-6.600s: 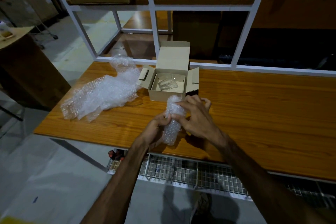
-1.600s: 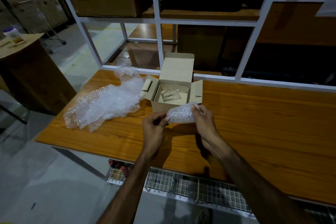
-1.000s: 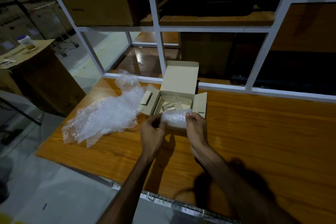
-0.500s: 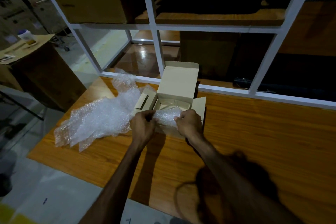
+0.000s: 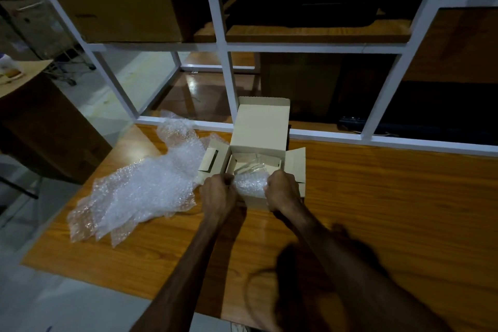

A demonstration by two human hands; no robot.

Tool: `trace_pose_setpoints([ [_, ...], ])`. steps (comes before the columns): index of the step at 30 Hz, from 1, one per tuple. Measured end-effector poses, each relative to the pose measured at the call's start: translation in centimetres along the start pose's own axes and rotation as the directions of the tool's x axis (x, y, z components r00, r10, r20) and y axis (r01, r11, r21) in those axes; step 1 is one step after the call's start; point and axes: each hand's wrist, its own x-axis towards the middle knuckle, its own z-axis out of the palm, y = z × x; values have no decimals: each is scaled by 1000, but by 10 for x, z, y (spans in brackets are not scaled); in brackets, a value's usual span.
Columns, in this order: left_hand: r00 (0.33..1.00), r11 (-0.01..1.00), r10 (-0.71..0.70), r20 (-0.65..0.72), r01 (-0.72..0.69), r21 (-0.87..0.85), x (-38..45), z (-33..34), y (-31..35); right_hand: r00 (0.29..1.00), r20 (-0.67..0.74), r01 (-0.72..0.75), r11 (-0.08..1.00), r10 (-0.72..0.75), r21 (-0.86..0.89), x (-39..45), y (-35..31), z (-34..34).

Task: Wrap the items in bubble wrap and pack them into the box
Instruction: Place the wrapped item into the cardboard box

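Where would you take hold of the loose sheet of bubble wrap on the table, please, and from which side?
I'd pinch the near edge of the loose bubble wrap, coming from the table's front-left. There its corners lie flat, free and spread out, whereas the far end bunches up against the box flap. Both the left hand and right hand are busy with the wrapped bundle.

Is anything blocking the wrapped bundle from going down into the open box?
Nothing visible blocks it. The bubble-wrapped bundle, held between the left hand and right hand, sits at the near edge of the cardboard box, whose lid and side flaps stand open. Clear packaging already lies inside, farther back.
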Motion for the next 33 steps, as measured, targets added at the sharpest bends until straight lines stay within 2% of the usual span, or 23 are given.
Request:
trace_pose_setpoints([
  [4,998,996,-2,60,-4,88,5,5,-10,1000,-7,12,997,-13,-82,3,-4,4],
  [7,988,967,46,148,-81,242,6,2,-7,1000,8,16,990,-15,-137,6,-5,6],
  [10,978,948,52,202,-112,299,9,3,-8,999,24,29,984,-25,-174,8,-4,8],
  [18,972,902,80,220,-165,400,6,-1,-4,977,-131,131,962,-166,-238,1,-1,2],
  [21,972,884,94,213,-180,431,6,0,-4,963,-72,237,943,-260,-233,6,7,-6],
  [25,969,894,91,231,-181,409,6,0,-5,949,96,316,905,-301,-283,11,12,-7],
  [33,976,901,109,191,-178,395,3,-1,-7,935,49,355,910,-352,-213,7,23,-4],
])
